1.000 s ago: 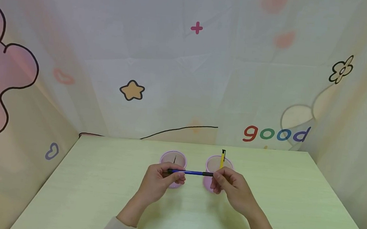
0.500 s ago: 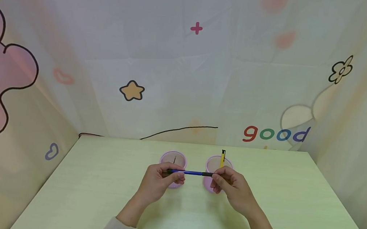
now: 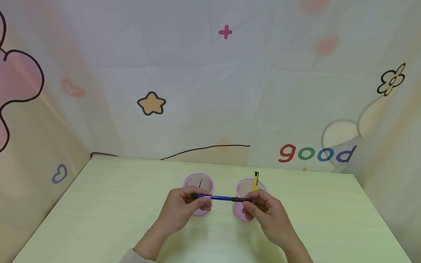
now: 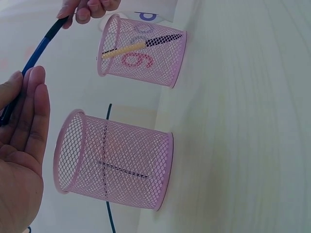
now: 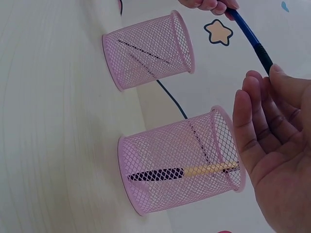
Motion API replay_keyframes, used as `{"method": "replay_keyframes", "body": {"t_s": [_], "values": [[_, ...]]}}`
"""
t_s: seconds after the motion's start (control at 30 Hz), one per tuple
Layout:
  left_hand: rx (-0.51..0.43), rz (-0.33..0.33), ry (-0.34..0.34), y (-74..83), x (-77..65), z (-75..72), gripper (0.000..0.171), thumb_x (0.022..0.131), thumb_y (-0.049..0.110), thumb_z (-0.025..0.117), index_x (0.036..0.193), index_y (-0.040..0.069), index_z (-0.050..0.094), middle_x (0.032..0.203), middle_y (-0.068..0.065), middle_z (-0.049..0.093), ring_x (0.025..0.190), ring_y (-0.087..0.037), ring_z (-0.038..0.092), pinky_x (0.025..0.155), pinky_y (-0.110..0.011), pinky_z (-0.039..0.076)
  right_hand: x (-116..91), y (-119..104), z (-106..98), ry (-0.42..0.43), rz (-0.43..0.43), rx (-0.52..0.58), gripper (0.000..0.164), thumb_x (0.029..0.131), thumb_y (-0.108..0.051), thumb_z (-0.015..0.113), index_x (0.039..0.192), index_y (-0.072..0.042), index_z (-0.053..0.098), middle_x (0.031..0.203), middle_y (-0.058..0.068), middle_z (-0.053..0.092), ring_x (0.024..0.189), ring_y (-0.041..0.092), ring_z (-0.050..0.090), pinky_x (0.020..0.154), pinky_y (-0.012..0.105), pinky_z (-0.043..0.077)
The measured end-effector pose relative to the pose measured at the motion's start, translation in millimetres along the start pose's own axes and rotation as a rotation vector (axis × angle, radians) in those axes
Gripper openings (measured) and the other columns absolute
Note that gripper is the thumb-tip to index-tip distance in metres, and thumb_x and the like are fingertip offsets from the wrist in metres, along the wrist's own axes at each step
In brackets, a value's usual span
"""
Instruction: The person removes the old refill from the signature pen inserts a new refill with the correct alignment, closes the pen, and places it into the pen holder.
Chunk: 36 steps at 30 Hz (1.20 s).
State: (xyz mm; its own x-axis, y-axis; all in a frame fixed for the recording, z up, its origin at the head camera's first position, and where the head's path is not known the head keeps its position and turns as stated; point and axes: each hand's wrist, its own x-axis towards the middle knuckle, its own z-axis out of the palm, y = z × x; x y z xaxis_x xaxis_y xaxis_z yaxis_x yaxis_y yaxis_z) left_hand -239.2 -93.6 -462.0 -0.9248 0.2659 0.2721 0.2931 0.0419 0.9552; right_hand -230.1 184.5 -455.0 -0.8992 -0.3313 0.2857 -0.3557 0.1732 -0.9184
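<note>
A blue pen with a black grip section is held level in front of two pink mesh cups. My left hand pinches its left end between thumb and fingers. At the black end, the thumb and fingers of my right hand pinch the grip; the tip is partly covered. Behind the right hand, the right mesh cup holds a yellow pen with a black grip, standing inside. The left mesh cup contains a thin dark stick-like thing, whose kind I cannot tell.
Both cups stand side by side on a pale wood-look table. A printed cloth backdrop rises at the table's far edge and along its sides.
The fingers of my right hand have shifted very slightly on the pen, so more of its black end shows. The left hand and both cups stay in place.
</note>
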Motion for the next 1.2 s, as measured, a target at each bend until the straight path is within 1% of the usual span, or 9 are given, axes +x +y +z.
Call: {"method": "replay_keyframes", "body": {"t_s": [0.2, 0.33, 0.43, 0.53, 0.6, 0.73, 0.83, 1.0, 1.2], "values": [[-0.014, 0.002, -0.002, -0.1, 0.1, -0.1, 0.018, 0.095, 0.013, 0.075, 0.107, 0.000, 0.075, 0.094, -0.025, 0.077, 0.082, -0.011, 0.077, 0.079, -0.033, 0.063, 0.1, -0.5, 0.0, 0.007, 0.032, 0.000, 0.015, 0.104, -0.013, 0.064, 0.115, -0.004, 0.065, 0.094, 0.015, 0.069, 0.078, 0.017, 0.069, 0.073, 0.028, 0.061], [-0.026, 0.009, -0.005, 0.0, -0.2, -0.2, 0.018, 0.095, 0.010, 0.074, 0.108, -0.002, 0.075, 0.095, -0.027, 0.076, 0.082, -0.011, 0.077, 0.079, -0.033, 0.063, -0.2, -0.2, 0.2, -0.014, 0.043, 0.002, 0.017, 0.107, -0.017, 0.059, 0.115, -0.004, 0.064, 0.091, 0.016, 0.068, 0.077, 0.019, 0.068, 0.073, 0.029, 0.061], [-0.035, 0.011, -0.007, -0.1, -0.6, -0.2, 0.017, 0.095, 0.009, 0.074, 0.108, -0.003, 0.074, 0.095, -0.028, 0.076, 0.082, -0.011, 0.077, 0.080, -0.036, 0.063, -0.1, 0.0, 0.6, -0.028, 0.067, 0.006, 0.025, 0.110, -0.020, 0.053, 0.110, 0.002, 0.064, 0.088, 0.017, 0.066, 0.075, 0.020, 0.067, 0.072, 0.029, 0.060], [-0.051, 0.011, -0.010, 0.3, -0.9, -0.1, 0.017, 0.095, 0.008, 0.073, 0.108, -0.003, 0.074, 0.095, -0.028, 0.076, 0.082, -0.011, 0.077, 0.081, -0.042, 0.063, 0.6, -1.2, 1.5, -0.032, 0.107, 0.015, 0.036, 0.112, -0.023, 0.048, 0.104, 0.008, 0.063, 0.087, 0.017, 0.067, 0.073, 0.018, 0.066, 0.070, 0.029, 0.060], [-0.060, 0.011, -0.012, 0.7, -1.2, 0.2, 0.017, 0.095, 0.007, 0.073, 0.108, -0.004, 0.074, 0.096, -0.028, 0.076, 0.082, -0.011, 0.077, 0.082, -0.048, 0.062, 1.0, -2.3, 2.1, -0.034, 0.120, 0.021, 0.040, 0.112, -0.025, 0.047, 0.103, 0.011, 0.063, 0.086, 0.017, 0.067, 0.071, 0.017, 0.065, 0.068, 0.029, 0.059], [-0.077, 0.012, -0.015, 1.1, -1.8, 0.7, 0.016, 0.095, 0.006, 0.073, 0.108, -0.005, 0.073, 0.096, -0.029, 0.075, 0.081, -0.011, 0.077, 0.083, -0.054, 0.060, 1.3, -3.6, 2.6, -0.042, 0.124, 0.027, 0.043, 0.113, -0.026, 0.045, 0.098, 0.010, 0.063, 0.084, 0.016, 0.066, 0.070, 0.017, 0.065, 0.067, 0.028, 0.059], [-0.078, 0.010, -0.015, 0.9, -1.8, 0.9, 0.017, 0.095, 0.006, 0.073, 0.108, -0.004, 0.073, 0.096, -0.029, 0.075, 0.081, -0.011, 0.077, 0.083, -0.054, 0.060, 1.2, -3.3, 2.4, -0.048, 0.114, 0.022, 0.043, 0.113, -0.025, 0.045, 0.096, 0.010, 0.062, 0.083, 0.016, 0.066, 0.069, 0.016, 0.065, 0.067, 0.028, 0.059], [-0.069, 0.009, -0.016, 0.7, -2.0, 1.2, 0.017, 0.095, 0.008, 0.073, 0.109, -0.004, 0.074, 0.096, -0.028, 0.076, 0.082, -0.011, 0.077, 0.083, -0.050, 0.061, 0.8, -3.0, 2.0, -0.058, 0.097, 0.016, 0.043, 0.113, -0.024, 0.044, 0.097, 0.013, 0.061, 0.082, 0.015, 0.065, 0.068, 0.016, 0.065, 0.066, 0.028, 0.059], [-0.065, 0.010, -0.015, 1.3, -1.9, 1.1, 0.017, 0.095, 0.008, 0.073, 0.108, -0.004, 0.074, 0.096, -0.028, 0.076, 0.082, -0.011, 0.077, 0.083, -0.049, 0.062, 0.8, -4.7, 2.0, -0.056, 0.101, 0.008, 0.039, 0.112, -0.023, 0.046, 0.096, 0.008, 0.063, 0.082, 0.015, 0.064, 0.069, 0.016, 0.064, 0.067, 0.028, 0.059]]}}
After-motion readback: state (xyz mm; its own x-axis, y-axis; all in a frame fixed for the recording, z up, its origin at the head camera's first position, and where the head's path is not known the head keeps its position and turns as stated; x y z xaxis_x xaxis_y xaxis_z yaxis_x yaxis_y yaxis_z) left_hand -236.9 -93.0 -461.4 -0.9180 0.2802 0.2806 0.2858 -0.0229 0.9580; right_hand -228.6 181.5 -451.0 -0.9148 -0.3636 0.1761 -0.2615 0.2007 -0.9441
